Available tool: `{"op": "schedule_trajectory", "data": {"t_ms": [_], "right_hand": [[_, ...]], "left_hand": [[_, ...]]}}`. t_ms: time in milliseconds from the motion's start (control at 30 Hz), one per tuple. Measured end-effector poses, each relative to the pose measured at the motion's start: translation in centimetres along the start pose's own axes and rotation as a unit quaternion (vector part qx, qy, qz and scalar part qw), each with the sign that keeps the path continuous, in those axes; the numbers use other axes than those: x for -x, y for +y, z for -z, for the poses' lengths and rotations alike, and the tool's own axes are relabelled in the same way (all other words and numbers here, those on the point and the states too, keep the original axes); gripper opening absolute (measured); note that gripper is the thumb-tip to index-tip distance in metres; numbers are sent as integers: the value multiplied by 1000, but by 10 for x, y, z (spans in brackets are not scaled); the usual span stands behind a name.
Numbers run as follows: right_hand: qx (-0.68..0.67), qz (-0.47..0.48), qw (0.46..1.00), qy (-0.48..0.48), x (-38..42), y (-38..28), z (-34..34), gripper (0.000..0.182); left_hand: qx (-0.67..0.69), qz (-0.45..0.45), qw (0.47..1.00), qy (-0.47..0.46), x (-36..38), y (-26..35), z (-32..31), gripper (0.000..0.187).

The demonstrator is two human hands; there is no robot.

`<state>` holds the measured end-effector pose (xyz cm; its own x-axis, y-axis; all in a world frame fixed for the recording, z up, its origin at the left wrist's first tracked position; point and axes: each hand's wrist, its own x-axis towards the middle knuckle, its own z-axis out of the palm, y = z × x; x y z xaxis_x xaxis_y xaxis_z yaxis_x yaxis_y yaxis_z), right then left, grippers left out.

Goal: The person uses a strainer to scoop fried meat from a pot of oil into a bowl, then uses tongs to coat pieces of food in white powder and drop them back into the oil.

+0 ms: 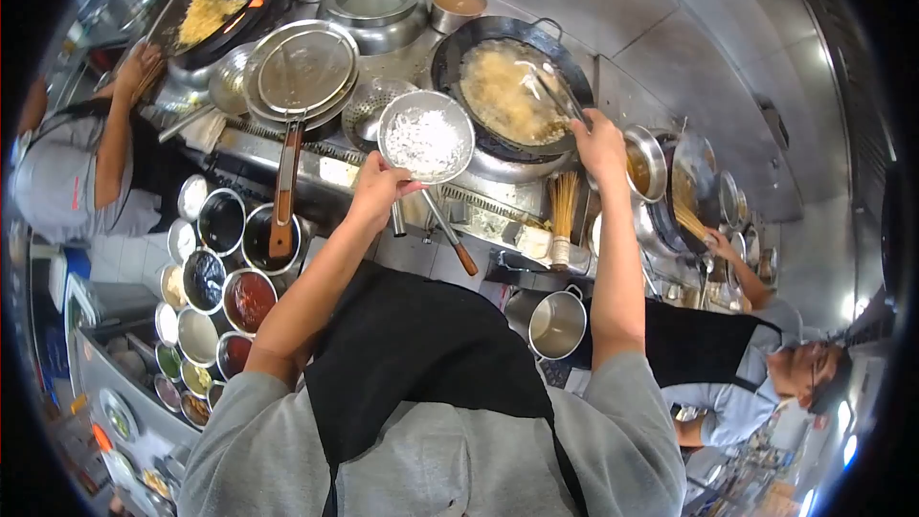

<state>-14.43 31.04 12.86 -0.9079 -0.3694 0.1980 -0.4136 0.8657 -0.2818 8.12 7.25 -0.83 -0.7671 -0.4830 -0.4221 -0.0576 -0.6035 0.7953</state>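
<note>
My left hand [378, 189] is closed on the rim of a metal bowl [427, 137] with white powder and white pieces in it. My right hand [601, 146] grips dark tongs [560, 96], whose tips reach into a large black wok [448, 50] of bubbling yellowish oil. White strips and small pieces float in that oil near the tips. Just left of the bowl lies a perforated ladle [362, 113], partly hidden by it. A wooden-handled tool [459, 254] slants down from beneath the bowl.
A round strainer [306, 72] with a wooden handle rests on pots at the left. Sauce containers [251, 301] stand lower left. A bamboo brush [563, 215] is right of centre. One co-worker [72, 172] stirs a wok at the left; another [747, 359] works at the right.
</note>
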Motion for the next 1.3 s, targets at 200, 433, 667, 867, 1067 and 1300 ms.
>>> {"op": "schedule_trajectory", "data": {"t_ms": [200,433,667,867,1067,1300], "right_hand": [[-93,91,990,-50,51,-17,48,39],[-127,274,926,-226,119,-12,18,38],[-290,287,896,-173,111,35,38,32],[-209,195,953,-97,63,67,91,31],[-128,93,987,24,-8,89,-1,41],[-298,157,939,-69,47,53,60,38]], "left_hand": [[62,-83,993,51,35,-16,-27,27],[43,-142,984,100,92,-48,-49,23],[13,-140,978,156,138,-56,-48,25],[18,-134,981,136,149,-56,-58,27],[27,-83,993,76,126,-53,-64,24],[23,-119,992,45,84,-22,-54,30]]}}
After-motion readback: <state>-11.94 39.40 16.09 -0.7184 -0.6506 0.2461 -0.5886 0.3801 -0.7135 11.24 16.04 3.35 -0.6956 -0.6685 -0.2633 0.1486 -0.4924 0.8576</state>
